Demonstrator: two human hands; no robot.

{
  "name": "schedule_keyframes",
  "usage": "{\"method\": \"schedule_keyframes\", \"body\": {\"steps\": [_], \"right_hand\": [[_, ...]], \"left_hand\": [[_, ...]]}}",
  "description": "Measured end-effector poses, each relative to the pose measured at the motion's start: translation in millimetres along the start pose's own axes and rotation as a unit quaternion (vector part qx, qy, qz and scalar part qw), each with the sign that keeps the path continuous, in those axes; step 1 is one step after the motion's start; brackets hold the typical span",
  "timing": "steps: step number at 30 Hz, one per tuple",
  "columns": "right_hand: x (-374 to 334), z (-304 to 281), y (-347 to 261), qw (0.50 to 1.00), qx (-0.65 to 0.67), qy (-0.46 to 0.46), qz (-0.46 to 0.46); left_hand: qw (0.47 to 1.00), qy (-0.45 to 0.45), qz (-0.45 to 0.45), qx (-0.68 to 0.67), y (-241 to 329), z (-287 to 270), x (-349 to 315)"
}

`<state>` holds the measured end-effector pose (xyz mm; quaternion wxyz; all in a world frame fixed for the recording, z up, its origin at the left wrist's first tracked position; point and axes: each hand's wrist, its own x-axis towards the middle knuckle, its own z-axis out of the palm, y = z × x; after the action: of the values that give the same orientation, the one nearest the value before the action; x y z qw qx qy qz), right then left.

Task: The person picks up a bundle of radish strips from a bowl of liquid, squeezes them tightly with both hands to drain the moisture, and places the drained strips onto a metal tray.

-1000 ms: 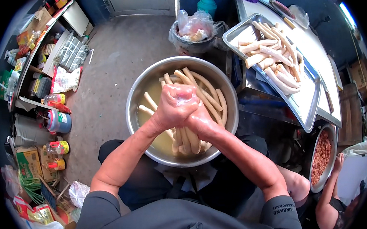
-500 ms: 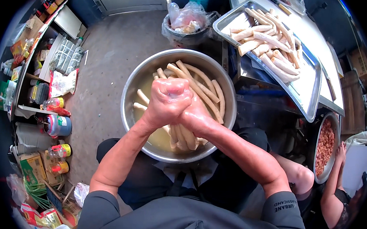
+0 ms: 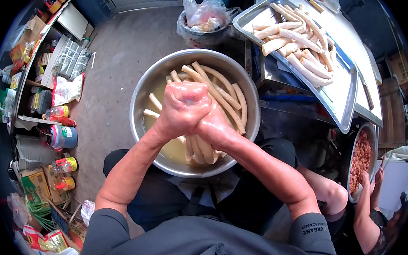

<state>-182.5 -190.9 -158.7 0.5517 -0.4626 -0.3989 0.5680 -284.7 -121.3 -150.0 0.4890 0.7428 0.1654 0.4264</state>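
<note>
Wet and glossy, my left hand [image 3: 183, 105] and my right hand [image 3: 213, 124] are closed and pressed tightly together above a wide steel basin [image 3: 140, 87]. The left fist lies uppermost, with the right wrapped against its side. Whatever is between them is hidden. In the basin, long pale tube-shaped pieces [image 3: 229, 100] lie in cloudy yellowish liquid [image 3: 177, 151]; their exact kind cannot be told. A curved bunch of similar tubes [image 3: 201, 150] shows just below my hands, and I cannot tell whether they grip it. The basin stands between my knees.
At the upper right, a steel tray [image 3: 343, 101] of pale thick pieces [image 3: 307, 45] rests on a white table, near a knife [image 3: 366, 88]. A lined bin [image 3: 203, 29] stands beyond the basin. A co-worker's hand [image 3: 364, 179] is at a pan of reddish chopped pieces [image 3: 361, 151]. Shelves [image 3: 27, 79] line the left.
My hands stay clasped over the basin, with little change in grip. The whole view shifts slightly up and left. One of the co-worker's hands has moved into the pan.
</note>
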Motion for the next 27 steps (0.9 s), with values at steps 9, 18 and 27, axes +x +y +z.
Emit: {"method": "schedule_keyframes", "body": {"steps": [9,18,27], "right_hand": [[2,-6,7,1.000,-0.018,0.006,-0.003],[3,-8,7,1.000,-0.015,0.000,0.001],[4,-8,7,0.999,-0.033,-0.004,-0.010]], "left_hand": [[1.000,-0.006,0.013,0.014,-2,2,4],[1.000,-0.007,0.013,0.011,-5,5,5],[0.999,-0.029,-0.014,0.034,-2,1,4]]}}
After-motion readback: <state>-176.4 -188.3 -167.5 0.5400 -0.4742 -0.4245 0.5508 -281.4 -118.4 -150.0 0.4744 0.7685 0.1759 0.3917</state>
